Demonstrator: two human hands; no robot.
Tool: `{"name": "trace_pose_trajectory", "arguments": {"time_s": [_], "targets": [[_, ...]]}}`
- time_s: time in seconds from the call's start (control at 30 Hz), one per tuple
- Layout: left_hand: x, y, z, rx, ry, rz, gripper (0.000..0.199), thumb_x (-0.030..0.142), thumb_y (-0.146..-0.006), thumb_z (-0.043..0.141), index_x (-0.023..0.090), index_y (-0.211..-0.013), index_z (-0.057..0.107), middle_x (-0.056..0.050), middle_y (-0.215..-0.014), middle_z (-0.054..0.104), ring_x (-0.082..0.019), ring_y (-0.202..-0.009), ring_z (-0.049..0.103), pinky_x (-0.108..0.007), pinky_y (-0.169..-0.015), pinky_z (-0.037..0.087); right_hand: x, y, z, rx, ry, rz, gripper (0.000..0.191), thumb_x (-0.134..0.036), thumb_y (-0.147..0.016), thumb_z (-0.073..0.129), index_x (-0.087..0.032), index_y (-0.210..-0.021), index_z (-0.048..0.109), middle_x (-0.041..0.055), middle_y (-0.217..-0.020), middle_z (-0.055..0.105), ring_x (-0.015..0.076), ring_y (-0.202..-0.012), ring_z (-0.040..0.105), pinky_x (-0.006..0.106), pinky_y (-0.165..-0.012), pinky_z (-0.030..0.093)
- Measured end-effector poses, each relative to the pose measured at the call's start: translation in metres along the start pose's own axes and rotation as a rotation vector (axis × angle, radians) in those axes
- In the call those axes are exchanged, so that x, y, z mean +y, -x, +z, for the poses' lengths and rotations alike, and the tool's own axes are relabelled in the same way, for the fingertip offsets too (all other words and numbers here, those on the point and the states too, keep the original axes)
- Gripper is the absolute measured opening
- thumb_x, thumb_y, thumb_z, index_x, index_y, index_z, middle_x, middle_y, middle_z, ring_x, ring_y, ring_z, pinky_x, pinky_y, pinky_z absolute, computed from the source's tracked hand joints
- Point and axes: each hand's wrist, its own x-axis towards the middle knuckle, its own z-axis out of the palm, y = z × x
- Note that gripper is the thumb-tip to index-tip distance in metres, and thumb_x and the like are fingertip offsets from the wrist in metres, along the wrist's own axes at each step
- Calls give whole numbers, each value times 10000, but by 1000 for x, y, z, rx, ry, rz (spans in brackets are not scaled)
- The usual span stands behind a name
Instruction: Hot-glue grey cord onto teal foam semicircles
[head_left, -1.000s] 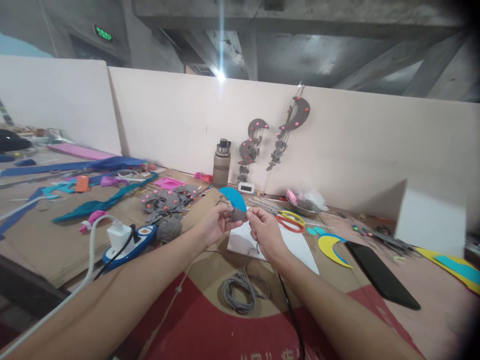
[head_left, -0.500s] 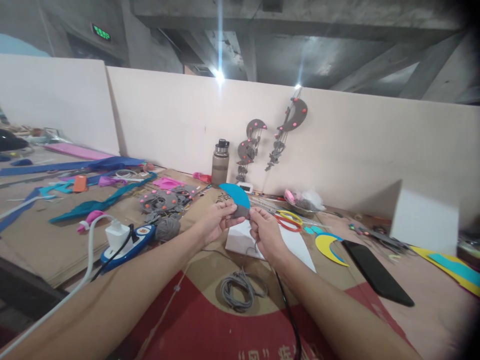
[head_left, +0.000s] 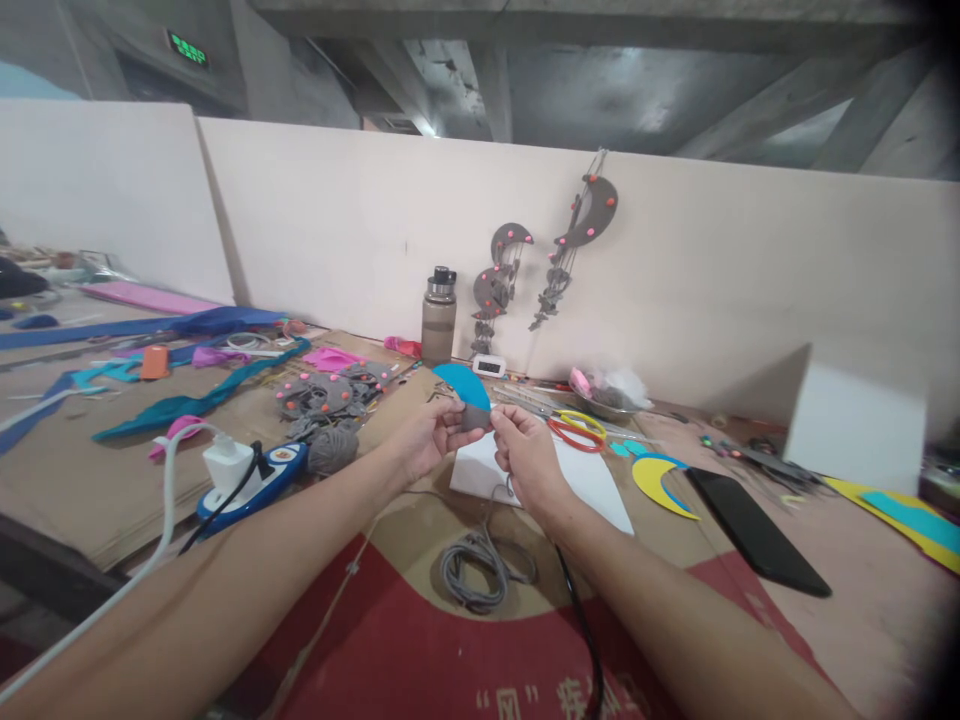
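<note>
A blue and grey rounded flat piece (head_left: pixel 466 387) is held up above the table. My left hand (head_left: pixel 435 437) grips its lower left edge between thumb and fingers. My right hand (head_left: pixel 525 450) pinches at its right corner, the fingertips closed; a grey cord hangs below this hand. Under both hands lies a white sheet (head_left: pixel 592 487). Nearer to me, a loose coil of grey cord (head_left: pixel 474 572) rests on the cardboard. Red-handled scissors (head_left: pixel 576 436) and yellow-handled scissors (head_left: pixel 583 422) lie just beyond my right hand.
A bottle (head_left: pixel 439 318) stands by the wall. To the right are a yellow crescent (head_left: pixel 660 484) and a black phone (head_left: pixel 757 530). At left sit a grey yarn ball (head_left: pixel 332 448) and a blue power strip (head_left: pixel 259 488). Grey crescent hangings (head_left: pixel 596 212) hang on the wall.
The view has shifted slightly. The held piece sits a little further left, with more of its grey part showing and my left fingers lower on it. My right hand still pinches its corner.
</note>
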Motion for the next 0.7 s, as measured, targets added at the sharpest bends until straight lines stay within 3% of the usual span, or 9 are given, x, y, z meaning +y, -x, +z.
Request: {"name": "trace_pose_trajectory", "arguments": {"time_s": [0.4, 0.7], "targets": [[-3, -1, -2, -44, -46, 77, 58, 102, -765, 565, 112, -742, 617, -62, -763, 686, -127, -692, 645, -264, -665, 580, -2, 2, 1, -19, -94, 57, 281, -381, -653, 682, -184, -700, 488, -130, -440, 266, 18, -365, 150, 156, -330, 111], [-1, 0, 0, -42, -27, 79, 80, 78, -770, 558, 114, -742, 624, -47, -763, 679, -115, -682, 636, -243, -646, 580, -5, 1, -1, -104, -161, 107, 306, -370, -639, 713, -187, -710, 478, -128, -464, 262, 22, -384, 148, 151, -337, 103]]}}
